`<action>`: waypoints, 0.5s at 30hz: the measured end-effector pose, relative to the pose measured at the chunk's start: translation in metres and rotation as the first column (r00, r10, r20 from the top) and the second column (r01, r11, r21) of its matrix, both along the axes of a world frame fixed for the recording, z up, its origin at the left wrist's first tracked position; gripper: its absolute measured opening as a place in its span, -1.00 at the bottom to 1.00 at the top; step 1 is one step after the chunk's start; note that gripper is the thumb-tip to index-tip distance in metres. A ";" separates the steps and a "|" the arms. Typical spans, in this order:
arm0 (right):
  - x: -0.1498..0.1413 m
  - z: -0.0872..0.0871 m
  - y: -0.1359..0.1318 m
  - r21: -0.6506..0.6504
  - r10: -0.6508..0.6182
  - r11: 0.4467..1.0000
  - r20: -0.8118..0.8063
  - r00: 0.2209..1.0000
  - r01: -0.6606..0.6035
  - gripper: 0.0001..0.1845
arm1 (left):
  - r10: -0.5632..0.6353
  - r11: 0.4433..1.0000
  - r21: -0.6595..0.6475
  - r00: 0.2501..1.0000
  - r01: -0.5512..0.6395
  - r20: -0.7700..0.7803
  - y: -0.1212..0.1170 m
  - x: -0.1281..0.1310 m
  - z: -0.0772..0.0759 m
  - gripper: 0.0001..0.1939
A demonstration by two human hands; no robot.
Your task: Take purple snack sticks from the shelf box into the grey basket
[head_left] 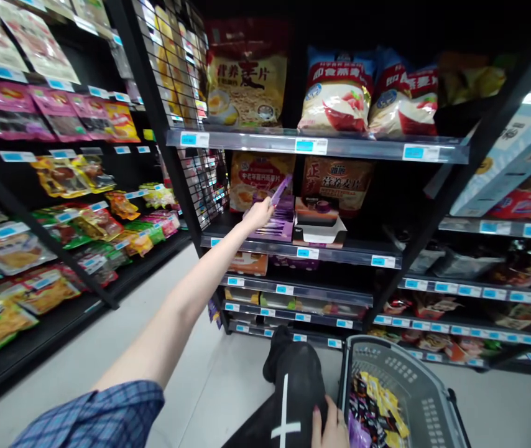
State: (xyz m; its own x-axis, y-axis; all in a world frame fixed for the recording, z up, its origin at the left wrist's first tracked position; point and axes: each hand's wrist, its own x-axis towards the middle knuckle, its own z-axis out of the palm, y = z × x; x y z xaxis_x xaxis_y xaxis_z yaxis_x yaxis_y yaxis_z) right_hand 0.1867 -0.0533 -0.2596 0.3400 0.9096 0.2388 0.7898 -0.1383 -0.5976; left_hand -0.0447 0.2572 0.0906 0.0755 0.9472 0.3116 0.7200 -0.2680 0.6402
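Note:
My left hand (260, 213) reaches out to a middle shelf, its fingers pinched on a slim purple packet (281, 188). Just below it, several more purple packets (277, 225) are stacked in a display box. Right beside them stands an opened cardboard display box (319, 227), dark and white. My right hand (331, 426) lies against my black-clad knee, near the basket's left side, its fingers stretched out and holding nothing. In the grey shopping basket (417, 376) on the floor there are several small yellow, black and purple packets (377, 410).
Behind the purple packets stand cereal bags (262, 174). The shelf above, with its price-tag edge (354, 146), holds larger oatmeal bags (337, 93). A wire mesh panel (172, 68) bounds the shelf at left. More snack shelves (69, 214) run along the left.

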 end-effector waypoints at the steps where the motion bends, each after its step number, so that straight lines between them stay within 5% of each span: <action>1: 0.001 0.008 -0.002 -0.035 0.021 0.999 -0.034 0.999 -0.022 -0.49 | -0.041 0.999 -0.026 0.997 0.043 0.059 -0.015 0.003 -0.005 -0.63; 6: -0.004 0.063 -0.011 -0.060 -0.012 0.998 -0.371 0.928 -0.011 -0.50 | -0.233 0.902 -0.276 0.913 0.331 0.334 -0.140 0.019 -0.072 -0.51; 9: -0.001 0.084 -0.016 0.008 0.038 0.999 -0.572 0.820 -0.041 -0.49 | -0.206 0.611 -0.472 0.704 0.635 0.680 -0.225 0.028 -0.111 -0.55; 12: 0.003 0.097 -0.028 -0.010 0.054 0.996 -0.695 0.717 -0.085 -0.44 | -0.155 0.390 -0.632 0.724 0.670 0.672 -0.285 0.031 -0.135 -0.61; 13: 0.002 0.102 -0.034 0.008 0.080 0.993 -0.765 0.639 -0.115 -0.42 | -0.152 0.346 -0.671 0.745 0.655 0.649 -0.297 0.031 -0.141 -0.62; 15: -0.004 0.110 -0.044 0.116 0.168 0.975 -0.943 0.289 -0.189 -0.47 | -0.156 0.292 -0.720 0.774 0.630 0.614 -0.315 0.027 -0.153 -0.64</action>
State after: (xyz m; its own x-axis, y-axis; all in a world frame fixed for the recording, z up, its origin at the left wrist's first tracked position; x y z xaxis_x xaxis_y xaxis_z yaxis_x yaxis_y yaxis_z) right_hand 0.1829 -0.0970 -0.1491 0.1503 0.9786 -0.1402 -0.3068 -0.0886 -0.9476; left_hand -0.0178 -0.0576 -0.0625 0.6341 0.5591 -0.5342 0.3454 0.4133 0.8426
